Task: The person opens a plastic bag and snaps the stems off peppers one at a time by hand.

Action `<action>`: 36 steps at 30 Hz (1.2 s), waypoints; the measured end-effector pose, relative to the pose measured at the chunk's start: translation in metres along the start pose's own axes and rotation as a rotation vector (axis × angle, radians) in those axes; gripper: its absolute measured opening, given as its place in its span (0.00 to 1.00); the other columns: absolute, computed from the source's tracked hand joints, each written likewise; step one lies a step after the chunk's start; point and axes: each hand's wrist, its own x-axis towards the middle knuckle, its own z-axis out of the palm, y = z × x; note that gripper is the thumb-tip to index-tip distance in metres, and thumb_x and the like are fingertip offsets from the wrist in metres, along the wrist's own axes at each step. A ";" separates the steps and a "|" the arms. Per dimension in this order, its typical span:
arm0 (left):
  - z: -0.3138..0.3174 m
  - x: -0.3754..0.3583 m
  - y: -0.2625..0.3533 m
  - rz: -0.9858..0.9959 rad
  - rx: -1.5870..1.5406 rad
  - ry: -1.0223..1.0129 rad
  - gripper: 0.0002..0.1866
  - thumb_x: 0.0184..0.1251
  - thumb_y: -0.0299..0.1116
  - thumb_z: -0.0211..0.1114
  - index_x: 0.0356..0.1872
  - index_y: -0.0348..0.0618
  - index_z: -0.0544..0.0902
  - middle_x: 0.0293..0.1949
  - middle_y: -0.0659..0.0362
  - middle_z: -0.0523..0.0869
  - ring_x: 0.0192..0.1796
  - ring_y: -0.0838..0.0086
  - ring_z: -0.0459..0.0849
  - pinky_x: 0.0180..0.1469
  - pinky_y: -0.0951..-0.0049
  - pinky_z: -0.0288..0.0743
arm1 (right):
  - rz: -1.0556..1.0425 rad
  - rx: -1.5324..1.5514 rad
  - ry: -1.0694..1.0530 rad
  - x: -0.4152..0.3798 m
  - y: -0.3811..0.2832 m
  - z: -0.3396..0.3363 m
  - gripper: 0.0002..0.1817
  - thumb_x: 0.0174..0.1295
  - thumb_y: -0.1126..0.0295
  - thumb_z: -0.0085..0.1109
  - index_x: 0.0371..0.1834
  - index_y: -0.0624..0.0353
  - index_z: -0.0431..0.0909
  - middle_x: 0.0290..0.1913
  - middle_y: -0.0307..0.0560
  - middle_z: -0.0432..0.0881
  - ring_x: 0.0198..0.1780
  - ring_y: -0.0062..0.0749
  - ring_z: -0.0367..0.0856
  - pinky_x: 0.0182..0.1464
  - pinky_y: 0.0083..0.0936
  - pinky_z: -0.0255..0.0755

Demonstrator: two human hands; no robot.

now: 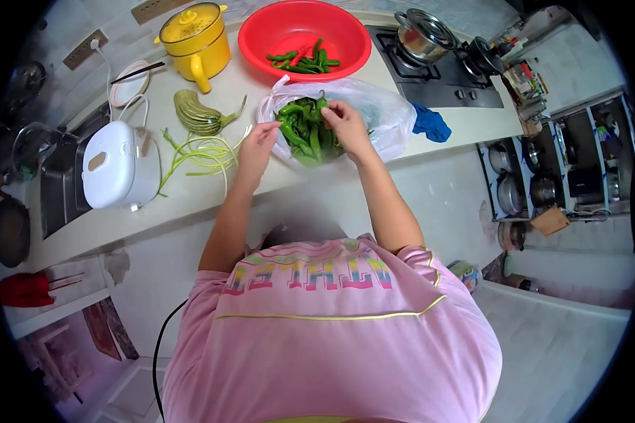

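Note:
A white plastic bag (391, 116) lies spread on the counter, its mouth toward me, with green chili peppers (310, 130) heaped inside. My right hand (347, 127) pinches a green chili pepper (322, 103) at the top right of the heap. At the heap's left side, my left hand (261, 137) has its fingertips drawn together by the bag's edge, close to another pepper. What those fingers hold, if anything, is too small to see. Behind the bag stands a red basin (254, 53) containing several green peppers and a red one.
Left of the bag are long green beans (201, 156), a striped squash (199, 113), a white appliance (123, 166) and a yellow pot (201, 53). On the right, a blue cloth (432, 125) lies before the gas stove (444, 86), which carries a steel pot (423, 39).

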 end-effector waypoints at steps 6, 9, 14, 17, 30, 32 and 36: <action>0.035 0.000 0.022 0.544 0.437 -0.046 0.17 0.59 0.30 0.61 0.50 0.40 0.75 0.50 0.53 0.77 0.55 0.66 0.73 0.58 0.71 0.62 | 0.328 0.915 0.000 -0.039 -0.026 0.021 0.03 0.60 0.74 0.54 0.32 0.59 0.70 0.30 0.40 0.76 0.28 0.22 0.77 0.37 0.19 0.77; 0.040 0.000 0.026 0.551 0.374 -0.083 0.16 0.60 0.32 0.60 0.48 0.38 0.74 0.45 0.53 0.78 0.50 0.66 0.75 0.55 0.71 0.65 | 0.294 0.994 -0.059 -0.047 -0.022 0.022 0.05 0.59 0.73 0.55 0.36 0.60 0.71 0.32 0.40 0.76 0.31 0.21 0.77 0.36 0.19 0.77; 0.048 -0.004 0.031 0.166 -0.051 -0.113 0.15 0.69 0.37 0.50 0.47 0.35 0.72 0.37 0.56 0.78 0.39 0.77 0.79 0.43 0.78 0.72 | -0.082 0.381 0.199 -0.046 -0.032 0.014 0.14 0.58 0.72 0.57 0.46 0.61 0.71 0.32 0.38 0.75 0.29 0.19 0.73 0.34 0.15 0.71; 0.055 -0.008 0.038 0.097 -0.057 -0.154 0.15 0.71 0.39 0.46 0.45 0.36 0.72 0.31 0.58 0.78 0.31 0.80 0.78 0.36 0.79 0.73 | -0.218 0.240 0.132 -0.040 -0.025 0.015 0.16 0.57 0.73 0.56 0.49 0.63 0.72 0.29 0.36 0.75 0.27 0.17 0.69 0.33 0.13 0.67; 0.087 -0.014 0.047 0.120 0.319 -0.118 0.17 0.63 0.43 0.57 0.41 0.38 0.75 0.24 0.53 0.79 0.26 0.76 0.79 0.31 0.75 0.70 | -0.210 0.303 0.117 -0.031 -0.016 0.001 0.11 0.63 0.68 0.51 0.28 0.65 0.78 0.24 0.39 0.73 0.23 0.16 0.67 0.27 0.14 0.63; 0.090 -0.010 0.038 0.189 0.477 -0.148 0.16 0.63 0.42 0.56 0.42 0.38 0.75 0.26 0.53 0.79 0.28 0.77 0.79 0.33 0.76 0.70 | -0.015 0.557 0.169 -0.027 -0.016 0.001 0.12 0.63 0.67 0.51 0.25 0.64 0.76 0.22 0.38 0.72 0.22 0.16 0.66 0.26 0.14 0.62; 0.096 -0.005 0.035 0.243 0.353 -0.231 0.12 0.69 0.37 0.49 0.41 0.38 0.73 0.23 0.60 0.76 0.24 0.76 0.76 0.30 0.78 0.71 | 0.270 0.880 0.050 -0.019 -0.008 -0.013 0.13 0.64 0.65 0.50 0.27 0.62 0.74 0.21 0.39 0.73 0.21 0.19 0.68 0.25 0.15 0.64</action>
